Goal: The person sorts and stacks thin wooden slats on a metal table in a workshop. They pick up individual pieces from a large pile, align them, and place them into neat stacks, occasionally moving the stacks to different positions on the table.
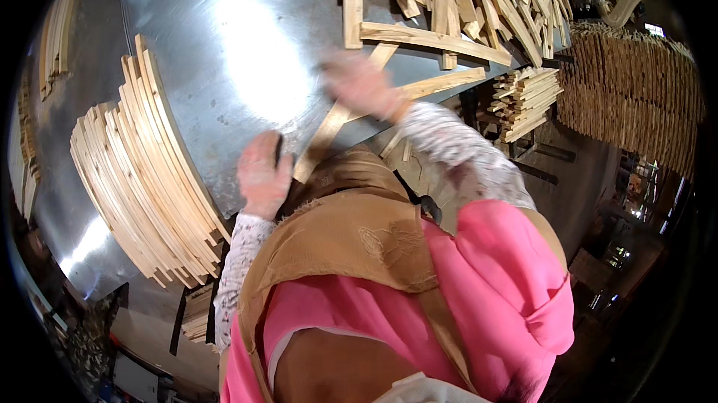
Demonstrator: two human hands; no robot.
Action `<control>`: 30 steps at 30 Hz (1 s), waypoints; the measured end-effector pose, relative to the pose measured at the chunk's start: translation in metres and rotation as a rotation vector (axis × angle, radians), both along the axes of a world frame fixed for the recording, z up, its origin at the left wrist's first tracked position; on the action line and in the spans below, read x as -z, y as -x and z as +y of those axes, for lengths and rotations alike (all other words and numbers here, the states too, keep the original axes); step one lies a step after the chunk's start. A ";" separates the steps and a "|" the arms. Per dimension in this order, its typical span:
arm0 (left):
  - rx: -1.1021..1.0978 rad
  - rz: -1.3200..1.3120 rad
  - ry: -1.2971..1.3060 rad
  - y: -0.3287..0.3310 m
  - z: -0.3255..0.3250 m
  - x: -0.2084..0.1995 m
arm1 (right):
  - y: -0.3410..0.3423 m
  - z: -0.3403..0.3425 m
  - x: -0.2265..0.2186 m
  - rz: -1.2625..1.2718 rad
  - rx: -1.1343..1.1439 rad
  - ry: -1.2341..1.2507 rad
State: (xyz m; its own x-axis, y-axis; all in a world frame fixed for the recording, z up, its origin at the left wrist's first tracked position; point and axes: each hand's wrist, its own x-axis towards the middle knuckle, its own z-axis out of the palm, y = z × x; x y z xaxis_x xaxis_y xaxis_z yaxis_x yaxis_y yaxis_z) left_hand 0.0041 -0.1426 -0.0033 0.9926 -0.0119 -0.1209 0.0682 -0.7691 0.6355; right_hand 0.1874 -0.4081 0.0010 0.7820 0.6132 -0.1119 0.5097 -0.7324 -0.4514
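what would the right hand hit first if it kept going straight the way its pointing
The right hand is blurred but points up and away over the metal table. Straight on, it would probably first meet the loose wooden strips just beyond its fingers, though depth is hard to judge.

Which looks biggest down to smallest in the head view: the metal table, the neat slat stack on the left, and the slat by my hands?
1. metal table
2. slat stack
3. slat at the left hand and blurred right hand
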 end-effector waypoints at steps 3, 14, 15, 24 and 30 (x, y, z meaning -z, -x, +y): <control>0.179 0.157 -0.108 -0.028 -0.070 -0.009 | -0.044 -0.149 -0.034 -0.197 0.446 0.312; -0.259 0.315 -0.177 0.054 -0.040 0.018 | -0.045 -0.277 -0.028 -0.255 0.104 0.323; -0.356 0.284 -0.279 0.084 -0.030 0.016 | -0.039 -0.268 -0.013 -0.234 0.062 0.240; -0.644 0.063 -0.844 0.054 0.068 0.019 | -0.019 -0.186 0.013 0.159 -0.173 0.371; -0.703 0.221 -0.736 0.086 0.106 0.050 | -0.056 -0.010 0.006 0.530 -0.093 -0.131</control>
